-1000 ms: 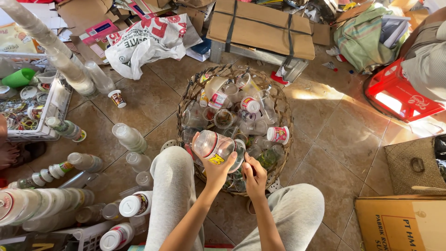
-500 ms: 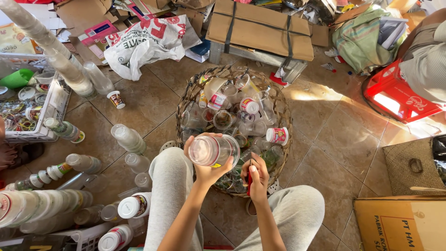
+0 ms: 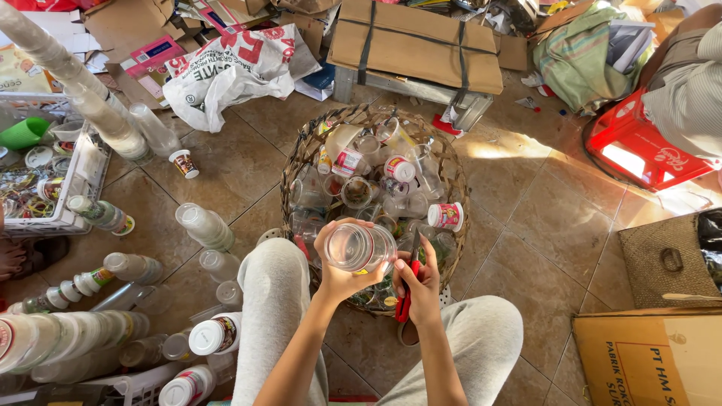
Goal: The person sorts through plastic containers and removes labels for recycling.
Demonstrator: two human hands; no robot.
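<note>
My left hand holds a clear plastic cup on its side, its open mouth turned up toward me. My right hand grips a pair of red-handled scissors, the blades pointing up beside the cup's rim. Both hands hover over the near edge of a round woven basket that holds several clear cups and small labelled tubs. My grey-trousered knees flank the basket.
Stacks of nested clear cups and loose bottles lie on the tiled floor at left, by a white wire crate. Flattened cardboard and a white sack sit behind the basket. A red crate and another person are at right.
My left hand has lifted the cup and turned its mouth up toward me. My right hand picked up the red scissors and brought them next to the cup.
</note>
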